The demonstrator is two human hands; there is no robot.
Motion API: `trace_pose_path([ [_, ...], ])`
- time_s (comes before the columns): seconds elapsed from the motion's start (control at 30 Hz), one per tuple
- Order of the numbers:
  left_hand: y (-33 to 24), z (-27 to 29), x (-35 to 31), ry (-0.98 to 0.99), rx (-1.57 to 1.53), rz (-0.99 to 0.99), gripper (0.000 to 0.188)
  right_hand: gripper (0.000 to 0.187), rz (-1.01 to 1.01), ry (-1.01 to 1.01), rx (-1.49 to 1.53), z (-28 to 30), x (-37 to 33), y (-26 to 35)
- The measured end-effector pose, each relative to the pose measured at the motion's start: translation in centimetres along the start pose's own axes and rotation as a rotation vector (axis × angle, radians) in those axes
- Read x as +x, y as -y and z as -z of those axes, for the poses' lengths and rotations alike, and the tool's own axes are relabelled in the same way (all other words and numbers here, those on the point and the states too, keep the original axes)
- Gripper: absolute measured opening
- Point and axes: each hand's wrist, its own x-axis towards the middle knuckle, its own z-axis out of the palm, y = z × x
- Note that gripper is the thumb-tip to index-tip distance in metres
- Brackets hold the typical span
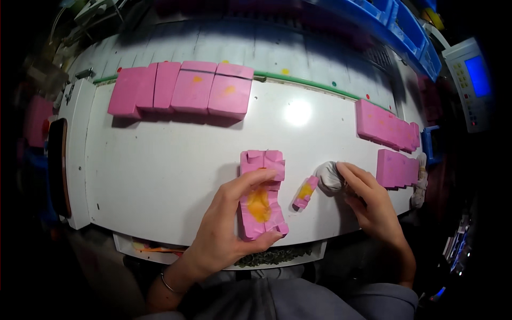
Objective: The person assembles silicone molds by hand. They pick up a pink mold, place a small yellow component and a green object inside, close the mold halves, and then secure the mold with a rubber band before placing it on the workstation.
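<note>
My left hand (224,221) grips a pink block (272,216) by its near and far ends, thumb at the near end. The block looks like half of a mould, with a yellow-stained hollow in the face turned up and notched edges. To the right, my right hand (369,198) has its fingers closed round the side of a whitish, rounded cloth bundle (329,177). Between the two, a small pink and yellow piece (305,193) lies on the white table (176,165). The right thumb is partly hidden behind the bundle.
A row of pink blocks (184,88) stands at the far left, two with a black band across. Further pink blocks (386,128) line the right side. Blue bins (405,26) hang at the back right beside a device with a lit screen (476,76). An open drawer (314,255) sits below the front edge.
</note>
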Motion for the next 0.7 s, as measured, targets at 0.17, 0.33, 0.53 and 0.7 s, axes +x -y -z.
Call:
trace_pose_path([
  [0.17, 0.5, 0.8, 0.4, 0.038, 0.004, -0.079, 0.089, 0.054, 0.291, -0.264, -0.160, -0.7, 2.3, 4.7],
  [0.33, 0.7, 1.0, 0.3, 0.042, 0.043, -0.076, 0.093, 0.041, 0.800, -0.034, -0.476, -2.4, 4.3, 6.0],
  [0.53, 0.4, 1.3, 0.3, 0.038, 0.066, -0.018, 0.092, 0.043, 0.756, -0.120, -0.359, -3.2, 4.5, 5.7],
  [0.7, 1.1, 1.3, 1.0, 0.016, 0.095, -0.113, 0.095, 0.046, 0.722, -0.019, -0.274, -2.2, 4.6, 6.1],
])
